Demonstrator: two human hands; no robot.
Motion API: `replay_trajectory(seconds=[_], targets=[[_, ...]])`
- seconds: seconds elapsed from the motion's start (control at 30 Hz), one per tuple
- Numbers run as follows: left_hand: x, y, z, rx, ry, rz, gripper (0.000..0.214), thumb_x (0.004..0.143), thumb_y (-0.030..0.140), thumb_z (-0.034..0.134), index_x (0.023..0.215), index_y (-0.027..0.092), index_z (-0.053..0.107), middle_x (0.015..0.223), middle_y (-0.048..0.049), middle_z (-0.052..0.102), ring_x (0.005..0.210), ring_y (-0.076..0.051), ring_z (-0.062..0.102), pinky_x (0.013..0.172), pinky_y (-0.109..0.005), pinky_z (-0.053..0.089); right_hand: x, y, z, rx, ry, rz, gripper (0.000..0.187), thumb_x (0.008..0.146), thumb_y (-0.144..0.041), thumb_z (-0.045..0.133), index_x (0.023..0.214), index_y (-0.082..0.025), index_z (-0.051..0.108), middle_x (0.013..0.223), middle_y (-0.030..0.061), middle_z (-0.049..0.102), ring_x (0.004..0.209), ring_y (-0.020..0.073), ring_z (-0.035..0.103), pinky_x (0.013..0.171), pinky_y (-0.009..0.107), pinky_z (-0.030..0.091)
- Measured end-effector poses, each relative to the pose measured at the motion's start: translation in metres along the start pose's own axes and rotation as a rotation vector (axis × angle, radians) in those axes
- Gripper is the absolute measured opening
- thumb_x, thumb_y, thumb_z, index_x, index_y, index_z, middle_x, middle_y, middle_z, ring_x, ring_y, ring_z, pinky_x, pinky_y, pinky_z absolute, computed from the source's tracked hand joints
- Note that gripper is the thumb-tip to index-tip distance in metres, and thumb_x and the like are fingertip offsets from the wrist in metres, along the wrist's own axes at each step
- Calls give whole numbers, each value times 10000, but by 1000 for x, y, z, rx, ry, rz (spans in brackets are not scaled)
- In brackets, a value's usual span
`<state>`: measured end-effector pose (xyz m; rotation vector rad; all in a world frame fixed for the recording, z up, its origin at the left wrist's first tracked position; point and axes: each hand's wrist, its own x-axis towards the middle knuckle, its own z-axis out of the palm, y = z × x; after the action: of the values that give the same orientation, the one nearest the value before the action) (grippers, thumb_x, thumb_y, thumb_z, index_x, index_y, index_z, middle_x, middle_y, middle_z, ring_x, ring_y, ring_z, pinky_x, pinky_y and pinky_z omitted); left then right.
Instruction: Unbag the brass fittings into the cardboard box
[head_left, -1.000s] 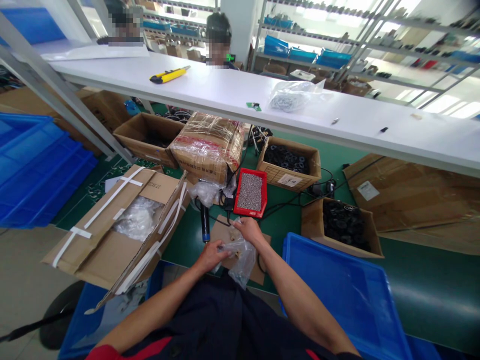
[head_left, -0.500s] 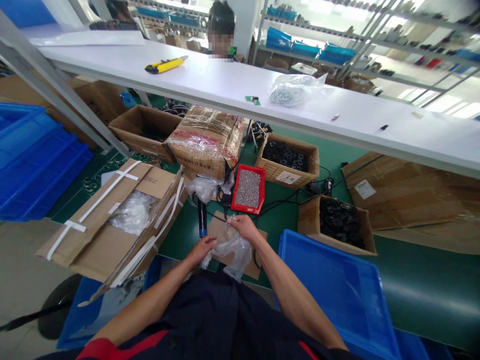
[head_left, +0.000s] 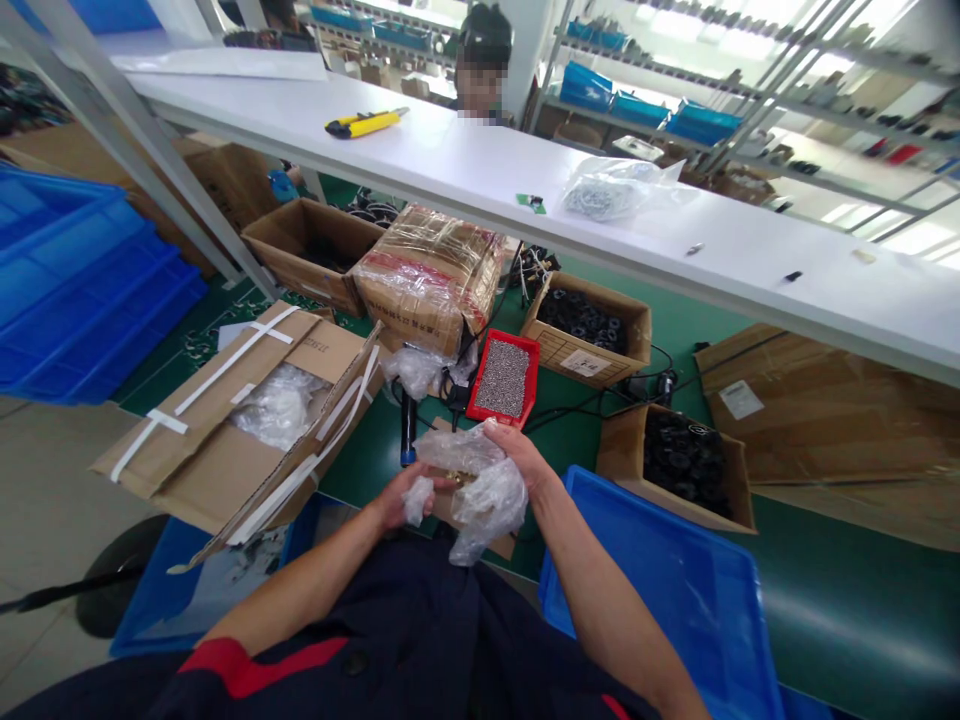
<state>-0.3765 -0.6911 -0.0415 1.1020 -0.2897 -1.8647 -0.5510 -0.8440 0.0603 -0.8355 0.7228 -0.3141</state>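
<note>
Both hands grip a crumpled clear plastic bag (head_left: 480,485) just above a flat piece of cardboard (head_left: 499,545) at the table's near edge. My left hand (head_left: 401,495) is closed on the bag's lower left corner. My right hand (head_left: 517,455) is closed on its upper right side, fingers wrapped round the plastic. Small brownish parts show through the bag between my hands. A red tray (head_left: 504,380) full of small grey metal pieces lies just beyond, and a dark blue-tipped tool (head_left: 407,430) lies to its left.
An open carton with plastic packing (head_left: 247,420) lies left, a taped carton (head_left: 427,280) behind. Two boxes of black parts (head_left: 589,325) (head_left: 686,455) stand right. A blue crate (head_left: 675,600) sits near right. The white shelf (head_left: 525,190) carries a yellow knife (head_left: 364,122); a person sits behind it.
Both hands have lifted the plastic bag off the cardboard and drawn it closer. The bag has bunched up between them.
</note>
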Motion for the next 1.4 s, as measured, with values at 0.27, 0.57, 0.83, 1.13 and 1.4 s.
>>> replay_trajectory(seconds=[0.27,0.57,0.83,1.13,1.4], targets=[[-23,45,7,-432,-132,184,417,892,512,459,1119,175,552,774,-27,600,479,-134,546,405,-257,441,-12,28,-30,47,157,40,396,698,-466,752,870,-114,691,725,57,704,585,144,617,601,260,472],[-30,61,21,-227,35,70,360,846,475,577,928,126,556,594,-7,571,411,-92,500,386,-197,416,-28,32,-45,-66,89,59,427,645,-504,770,791,-121,652,656,20,666,544,119,570,576,244,418],[-52,51,35,296,196,178,409,687,268,713,1058,148,591,756,-2,619,447,-56,470,442,-192,373,-24,28,-59,-380,325,9,472,647,-571,697,829,-137,660,689,46,673,597,171,589,594,281,427],[-64,39,38,889,777,480,269,727,425,643,716,163,586,680,4,594,655,-142,524,639,-248,378,-28,40,21,-651,409,-226,420,649,-539,711,821,-158,673,707,34,665,639,165,550,609,268,389],[-82,26,34,959,477,481,141,740,311,591,739,176,552,715,19,572,709,-145,523,679,-247,372,-12,88,72,-79,271,-39,284,538,-340,773,656,-157,591,529,-46,545,489,91,436,526,227,335]])
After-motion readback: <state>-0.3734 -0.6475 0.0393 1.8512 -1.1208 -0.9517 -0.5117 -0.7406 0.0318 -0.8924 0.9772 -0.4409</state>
